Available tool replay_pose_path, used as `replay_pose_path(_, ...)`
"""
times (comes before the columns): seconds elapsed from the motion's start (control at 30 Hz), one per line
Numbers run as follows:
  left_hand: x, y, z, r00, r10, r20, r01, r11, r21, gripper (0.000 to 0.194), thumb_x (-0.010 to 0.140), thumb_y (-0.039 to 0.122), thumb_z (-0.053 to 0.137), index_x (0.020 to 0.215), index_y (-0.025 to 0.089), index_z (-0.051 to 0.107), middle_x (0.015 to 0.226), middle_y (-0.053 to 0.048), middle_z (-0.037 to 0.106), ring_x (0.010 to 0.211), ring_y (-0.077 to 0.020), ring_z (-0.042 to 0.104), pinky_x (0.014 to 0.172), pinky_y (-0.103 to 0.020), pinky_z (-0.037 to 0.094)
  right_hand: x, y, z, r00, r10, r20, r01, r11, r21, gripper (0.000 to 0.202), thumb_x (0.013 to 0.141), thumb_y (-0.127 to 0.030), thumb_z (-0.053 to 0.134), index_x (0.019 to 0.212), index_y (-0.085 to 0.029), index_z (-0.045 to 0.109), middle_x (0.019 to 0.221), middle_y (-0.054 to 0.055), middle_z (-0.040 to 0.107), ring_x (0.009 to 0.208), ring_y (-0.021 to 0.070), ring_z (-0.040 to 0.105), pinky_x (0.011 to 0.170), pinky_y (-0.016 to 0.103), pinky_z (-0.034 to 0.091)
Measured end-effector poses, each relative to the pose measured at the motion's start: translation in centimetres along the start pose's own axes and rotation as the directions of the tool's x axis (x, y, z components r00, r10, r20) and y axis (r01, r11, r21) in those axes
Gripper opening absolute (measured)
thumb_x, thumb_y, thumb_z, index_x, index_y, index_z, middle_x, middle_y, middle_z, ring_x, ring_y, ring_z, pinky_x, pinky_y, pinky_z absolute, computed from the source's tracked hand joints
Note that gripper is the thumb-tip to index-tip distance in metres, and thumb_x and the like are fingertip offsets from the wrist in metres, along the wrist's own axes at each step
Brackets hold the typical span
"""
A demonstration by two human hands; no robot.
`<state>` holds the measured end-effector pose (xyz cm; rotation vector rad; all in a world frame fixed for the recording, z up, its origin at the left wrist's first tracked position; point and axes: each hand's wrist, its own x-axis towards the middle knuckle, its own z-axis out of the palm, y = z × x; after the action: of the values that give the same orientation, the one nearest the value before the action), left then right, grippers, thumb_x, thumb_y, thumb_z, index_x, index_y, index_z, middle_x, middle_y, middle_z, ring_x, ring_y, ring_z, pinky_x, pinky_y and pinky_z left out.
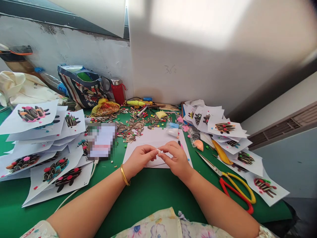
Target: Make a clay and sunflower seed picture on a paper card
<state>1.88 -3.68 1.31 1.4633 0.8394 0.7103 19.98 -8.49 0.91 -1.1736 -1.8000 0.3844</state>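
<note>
Jointly | left fingers [151,154], right fingers [168,161] | pinching one white piece [158,151] (clay, perhaps)

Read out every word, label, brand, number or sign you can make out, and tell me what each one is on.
"36", then a figure that looks like a 2: handwritten on the pale panel at the back.
Cream cloth bag, far left: small dark marks, perhaps lettering, too small to read.
Phone: screen pixelated, unreadable.
No brand or label is readable.
</note>
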Motion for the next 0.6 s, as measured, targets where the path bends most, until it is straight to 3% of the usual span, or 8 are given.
replay_pose_path(0.17,-0.14,0.00,0.06,1.000,0.002,0.004,-0.002,1.000,0.003,0.037,0.079,0.051,0.063,0.074,0.015,0.065,0.065,0.000,0.058,0.064,-0.0131,0.050,0.062,-0.025,0.041,0.03,-0.08,0.07,1.000,-0.012,0.010,0.012,1.000,-0.001,0.025,0.086,-0.032,0.067,0.110,-0.026,0.066,0.090,0.004,0.060,0.085,0.0184,0.058,0.079,0.036,0.049)
replay_pose_path(0.6,-0.13,0.01,0.18,0.999,-0.027,0.036,0.027,0.999,-0.016,0.038,0.075,0.052,0.067,0.082,0.015,0.070,0.070,-0.002,0.062,0.065,-0.0139,0.052,0.063,-0.026,0.044,-0.05,-0.17,0.34,0.999,-0.038,-0.002,0.038,0.999,-0.027,0.014,0.088,-0.028,0.064,0.100,-0.026,0.070,0.086,0.004,0.061,0.084,0.0188,0.058,0.077,0.036,0.049)
